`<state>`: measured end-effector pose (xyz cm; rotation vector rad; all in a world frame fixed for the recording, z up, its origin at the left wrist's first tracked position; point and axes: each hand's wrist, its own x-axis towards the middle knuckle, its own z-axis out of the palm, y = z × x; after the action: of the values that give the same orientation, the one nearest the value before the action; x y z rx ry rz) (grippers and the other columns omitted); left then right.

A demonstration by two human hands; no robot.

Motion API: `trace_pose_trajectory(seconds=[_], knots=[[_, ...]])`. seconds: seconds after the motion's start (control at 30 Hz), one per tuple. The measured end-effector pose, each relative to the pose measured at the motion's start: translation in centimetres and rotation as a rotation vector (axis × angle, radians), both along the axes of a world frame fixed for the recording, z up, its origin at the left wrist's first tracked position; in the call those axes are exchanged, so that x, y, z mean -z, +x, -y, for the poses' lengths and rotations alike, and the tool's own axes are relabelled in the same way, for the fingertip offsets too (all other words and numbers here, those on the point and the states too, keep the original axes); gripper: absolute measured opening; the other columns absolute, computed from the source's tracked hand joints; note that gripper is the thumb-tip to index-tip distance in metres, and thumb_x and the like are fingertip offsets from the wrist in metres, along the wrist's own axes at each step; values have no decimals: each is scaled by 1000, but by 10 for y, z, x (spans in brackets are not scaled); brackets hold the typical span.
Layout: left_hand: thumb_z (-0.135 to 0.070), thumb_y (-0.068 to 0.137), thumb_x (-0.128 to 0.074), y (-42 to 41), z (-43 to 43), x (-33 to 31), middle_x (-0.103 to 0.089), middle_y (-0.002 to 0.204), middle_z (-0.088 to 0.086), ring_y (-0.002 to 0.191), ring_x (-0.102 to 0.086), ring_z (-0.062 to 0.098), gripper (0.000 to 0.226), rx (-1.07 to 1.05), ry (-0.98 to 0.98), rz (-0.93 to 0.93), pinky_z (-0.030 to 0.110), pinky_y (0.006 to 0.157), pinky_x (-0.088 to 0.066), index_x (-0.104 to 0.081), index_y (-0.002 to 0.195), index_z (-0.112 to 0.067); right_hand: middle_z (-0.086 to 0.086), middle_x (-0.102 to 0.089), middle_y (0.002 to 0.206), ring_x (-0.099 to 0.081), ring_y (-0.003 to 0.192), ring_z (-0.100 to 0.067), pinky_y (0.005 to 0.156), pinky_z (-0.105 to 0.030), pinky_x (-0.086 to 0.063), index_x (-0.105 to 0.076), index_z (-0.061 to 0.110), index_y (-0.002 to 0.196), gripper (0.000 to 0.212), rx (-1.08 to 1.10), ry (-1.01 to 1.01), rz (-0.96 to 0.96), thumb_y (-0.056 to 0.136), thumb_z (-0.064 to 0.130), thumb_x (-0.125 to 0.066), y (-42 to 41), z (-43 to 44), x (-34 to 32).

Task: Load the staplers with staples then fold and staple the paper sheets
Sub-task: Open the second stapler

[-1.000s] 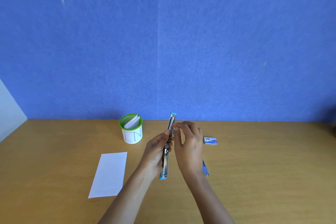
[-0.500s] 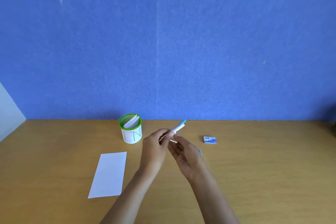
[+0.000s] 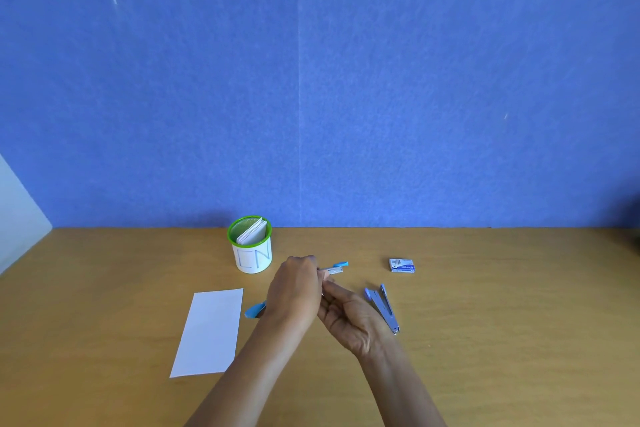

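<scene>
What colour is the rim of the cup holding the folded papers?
Green rim on a white cup, head view.

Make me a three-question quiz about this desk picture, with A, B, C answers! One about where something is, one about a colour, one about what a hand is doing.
1. Where is the white sheet?
A) on the table, left of the left hand
B) taped to the wall
C) under a book

2. What colour is the cup's rim?
A) red
B) green
C) black

3. What is the left hand doing?
A) lying flat
B) waving
C) gripping a stapler

Answers:
1 A, the sheet lies flat on the wood there.
2 B, a green ring tops the white cup.
3 C, its fingers curl round the stapler.
</scene>
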<state>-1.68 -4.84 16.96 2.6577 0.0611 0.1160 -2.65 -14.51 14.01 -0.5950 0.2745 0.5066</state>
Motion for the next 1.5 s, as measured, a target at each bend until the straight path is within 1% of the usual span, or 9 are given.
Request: trace_pose_trajectory(seconds=[0.23,0.43,0.6,0.77,0.87,1.03,1.17,1.3,1.5], knots=[[-30,93,-51,2,-1,5,-64,94,11,85,-60,26,24,24,-51,-3,36,71,-47,-63,97,-9,-12,-72,85,-71,74,-15,73,-25,-58,-66,-2,91,21,-44,2,16,91,-5,-45,2,4,8],[-29,92,-53,6,-6,13,-67,92,10,83,-61,27,21,10,-171,57,35,70,-48,-64,97,-12,-7,-71,96,-68,85,-11,84,-22,-52,-67,3,107,31,-103,-54,78,89,-9,-45,5,7,10],[-29,93,-51,7,-4,13,-66,92,8,83,-60,24,21,1,-105,75,31,67,-44,-63,98,-13,-12,-70,94,-69,81,-15,80,-25,-54,-68,-2,95,22,-43,16,-14,88,-5,-48,3,1,8],[-28,91,-55,9,-12,19,-67,78,4,70,-58,18,21,-67,-451,-18,20,56,-40,-65,92,-10,-17,-71,96,-71,81,-18,82,-28,-55,-66,-8,102,26,9,24,-57,93,-5,-42,3,3,8],[-30,92,-54,11,-16,26,-66,66,0,55,-55,11,25,-158,-707,-106,17,51,-41,-64,86,-8,-11,-73,87,-69,82,-14,81,-21,-54,-64,-3,103,18,43,-111,19,93,-1,-49,2,4,5],[-22,96,-50,11,-16,32,-59,59,3,51,-50,13,26,-248,-1154,-264,22,47,-41,-61,79,-5,-6,-63,75,-57,64,-8,64,-12,-51,-61,7,91,13,127,-436,215,87,-5,-57,5,-1,11],[-22,97,-48,4,-12,28,-59,63,6,45,-48,10,26,-178,-1261,-378,19,43,-38,-63,84,-5,-3,-60,73,-58,61,-6,59,-12,-47,-62,8,90,10,279,-671,286,83,5,-67,12,-2,11],[-23,97,-47,0,-6,26,-63,58,4,46,-45,10,28,-113,-1302,-408,18,42,-35,-67,88,-7,-1,-70,74,-65,71,-12,70,-26,-51,-67,17,82,9,390,-890,325,79,22,-74,18,-1,10],[-25,97,-47,-2,-4,32,-63,63,6,47,-44,11,31,-124,-1319,-421,18,41,-33,-68,97,-2,7,-62,76,-40,51,-5,52,-16,-34,-71,26,78,10,480,-1163,364,79,36,-72,26,6,7]])
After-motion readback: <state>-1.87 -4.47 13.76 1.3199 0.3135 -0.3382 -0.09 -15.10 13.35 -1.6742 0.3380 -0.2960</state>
